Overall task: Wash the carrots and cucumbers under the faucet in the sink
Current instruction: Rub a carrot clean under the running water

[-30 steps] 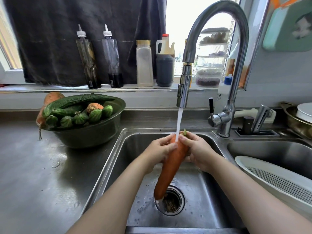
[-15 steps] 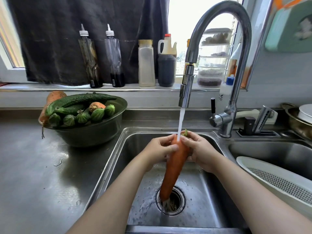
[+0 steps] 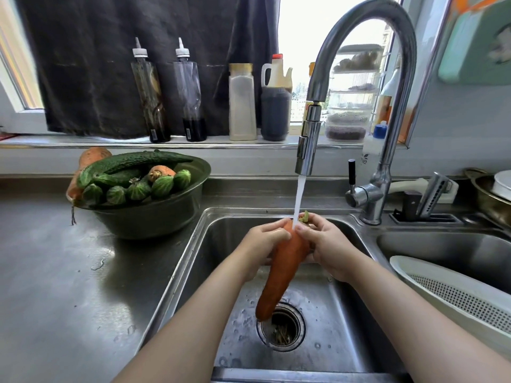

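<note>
— Left hand point(image 3: 261, 244) and right hand point(image 3: 327, 246) were curled round the carrot point(image 3: 282, 275), held under the faucet point(image 3: 308, 145) over the sink point(image 3: 340, 322).
— Stiff, wet, judged slippery; the thick top was best gripped.

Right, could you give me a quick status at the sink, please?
Left hand and right hand grip the carrot near its top. Faucet water hits it, tip above the drain. Nothing in the way.

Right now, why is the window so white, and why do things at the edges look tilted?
Head view: daylight blows out the window behind the faucet; the wide-angle lens leans the window frame outward; the steel counter shows soft glare beside the bowl; the carrot, left hand and right hand are sharp.
</note>
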Motion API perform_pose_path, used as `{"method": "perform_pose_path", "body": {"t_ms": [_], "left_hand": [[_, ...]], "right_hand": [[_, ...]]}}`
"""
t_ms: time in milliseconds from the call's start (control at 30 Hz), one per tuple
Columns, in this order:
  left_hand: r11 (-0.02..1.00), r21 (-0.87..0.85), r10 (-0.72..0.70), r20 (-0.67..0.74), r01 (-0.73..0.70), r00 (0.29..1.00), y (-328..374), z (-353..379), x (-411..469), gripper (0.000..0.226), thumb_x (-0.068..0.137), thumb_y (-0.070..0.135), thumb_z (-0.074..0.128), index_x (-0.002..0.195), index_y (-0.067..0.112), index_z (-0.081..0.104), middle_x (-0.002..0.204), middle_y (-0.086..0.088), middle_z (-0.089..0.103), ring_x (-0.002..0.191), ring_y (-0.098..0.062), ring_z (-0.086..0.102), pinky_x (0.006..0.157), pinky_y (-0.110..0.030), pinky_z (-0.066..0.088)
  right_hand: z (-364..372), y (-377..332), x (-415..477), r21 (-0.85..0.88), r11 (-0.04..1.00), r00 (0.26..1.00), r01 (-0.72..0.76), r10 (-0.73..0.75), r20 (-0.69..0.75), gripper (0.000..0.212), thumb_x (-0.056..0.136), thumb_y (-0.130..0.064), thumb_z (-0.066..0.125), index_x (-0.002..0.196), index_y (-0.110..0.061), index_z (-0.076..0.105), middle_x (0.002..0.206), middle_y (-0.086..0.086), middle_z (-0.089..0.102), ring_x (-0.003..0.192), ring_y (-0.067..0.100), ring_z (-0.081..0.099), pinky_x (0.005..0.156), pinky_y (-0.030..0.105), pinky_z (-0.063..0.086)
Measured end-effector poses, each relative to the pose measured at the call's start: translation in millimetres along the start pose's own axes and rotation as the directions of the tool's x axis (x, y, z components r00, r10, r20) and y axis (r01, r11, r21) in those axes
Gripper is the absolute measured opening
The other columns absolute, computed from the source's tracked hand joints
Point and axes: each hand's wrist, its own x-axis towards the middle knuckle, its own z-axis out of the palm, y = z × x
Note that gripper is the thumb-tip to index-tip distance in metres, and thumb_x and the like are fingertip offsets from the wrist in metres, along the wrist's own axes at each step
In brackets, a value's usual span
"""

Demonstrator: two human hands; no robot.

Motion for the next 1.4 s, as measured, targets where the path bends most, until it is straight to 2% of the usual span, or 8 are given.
{"method": "perform_pose_path", "body": {"t_ms": [400, 600, 700, 833, 900, 1033, 1200, 1400], "left_hand": [[0.992, -0.125, -0.018, 0.001, 0.018, 1.000, 4, 4, -2, 0.043, 0.096, 0.012, 0.064, 0.132, 0.034, 0.067, 0.114, -0.013, 0.076, 0.104, -0.034, 0.071, 0.103, -0.052, 0.053], [0.989, -0.141, -0.020, 0.102, 0.034, 0.995, 2, -2, 0, 0.066, 0.089, -0.003, 0.056, 0.144, 0.034, 0.056, 0.127, -0.011, 0.066, 0.107, -0.030, 0.065, 0.094, -0.046, 0.056], [0.980, -0.182, -0.065, 0.102, 0.083, 0.993, 0, -7, 1, 0.058, 0.090, 0.008, 0.057, 0.145, 0.027, 0.051, 0.129, -0.015, 0.061, 0.104, -0.030, 0.065, 0.079, -0.042, 0.059], [0.957, -0.091, -0.242, 0.265, 0.275, 0.933, 1, -14, -4, 0.057, 0.091, 0.035, 0.056, 0.142, 0.011, 0.049, 0.128, -0.021, 0.063, 0.109, -0.039, 0.070, 0.086, -0.046, 0.059], [0.951, -0.056, -0.271, 0.328, 0.305, 0.905, 5, -13, -8, 0.052, 0.098, 0.038, 0.045, 0.136, 0.004, 0.053, 0.117, -0.019, 0.069, 0.098, -0.035, 0.073, 0.083, -0.041, 0.057], [0.972, 0.038, -0.232, 0.249, 0.230, 0.940, 6, -11, -9, 0.046, 0.103, 0.044, 0.044, 0.125, 0.007, 0.062, 0.093, -0.010, 0.075, 0.073, -0.023, 0.070, 0.067, -0.031, 0.055], [0.946, 0.321, -0.001, 0.148, -0.048, 0.989, -7, -13, 2, 0.026, 0.098, 0.045, 0.063, 0.114, 0.026, 0.068, 0.102, -0.011, 0.074, 0.076, -0.022, 0.069, 0.072, -0.038, 0.060], [0.884, 0.448, 0.053, 0.183, -0.131, 0.982, -8, -41, 4, 0.031, 0.092, 0.032, 0.075, 0.123, 0.032, 0.068, 0.091, 0.008, 0.073, 0.074, -0.006, 0.067, 0.070, -0.025, 0.055]], "right_hand": [[2, -3, 0, 0.020, 1.000, 1.000, 0.022, -0.021, -0.020, 0.017, 0.101, -0.014, 0.062, 0.118, -0.015, 0.063, 0.100, 0.007, 0.074, 0.089, 0.027, 0.074, 0.076, 0.053, 0.062], [-1, -8, 1, 0.117, 0.993, 1.000, -0.003, 0.006, -0.022, 0.020, 0.103, -0.013, 0.058, 0.122, -0.012, 0.062, 0.109, 0.014, 0.073, 0.090, 0.025, 0.072, 0.067, 0.049, 0.062], [-3, -10, 2, 0.224, 0.975, 0.999, -0.005, 0.013, -0.035, 0.021, 0.103, -0.013, 0.055, 0.123, -0.010, 0.060, 0.118, 0.020, 0.070, 0.098, 0.032, 0.071, 0.066, 0.049, 0.061], [-5, -12, 2, 0.336, 0.942, 1.000, -0.005, 0.010, -0.015, 0.022, 0.102, -0.013, 0.052, 0.123, -0.011, 0.057, 0.118, 0.023, 0.069, 0.098, 0.035, 0.072, 0.070, 0.052, 0.061], [-7, -10, 3, 0.323, 0.946, 1.000, -0.020, 0.022, -0.003, 0.023, 0.103, -0.015, 0.050, 0.125, -0.011, 0.057, 0.122, 0.024, 0.068, 0.101, 0.035, 0.071, 0.072, 0.053, 0.060], [-6, -5, 5, 0.250, 0.967, 0.998, -0.052, 0.057, -0.013, 0.040, 0.098, -0.012, 0.056, 0.137, -0.005, 0.050, 0.134, 0.031, 0.059, 0.109, 0.041, 0.067, 0.072, 0.050, 0.060], [-5, -5, 3, 0.035, 0.992, 0.988, -0.121, 0.124, -0.094, 0.037, 0.093, -0.008, 0.071, 0.125, -0.017, 0.056, 0.133, 0.021, 0.058, 0.109, 0.039, 0.066, 0.073, 0.049, 0.062], [-6, -7, -2, 0.109, 0.986, 0.992, -0.123, 0.125, -0.006, 0.023, 0.103, -0.004, 0.052, 0.118, -0.013, 0.067, 0.130, 0.025, 0.065, 0.102, 0.037, 0.069, 0.072, 0.048, 0.064]]}}
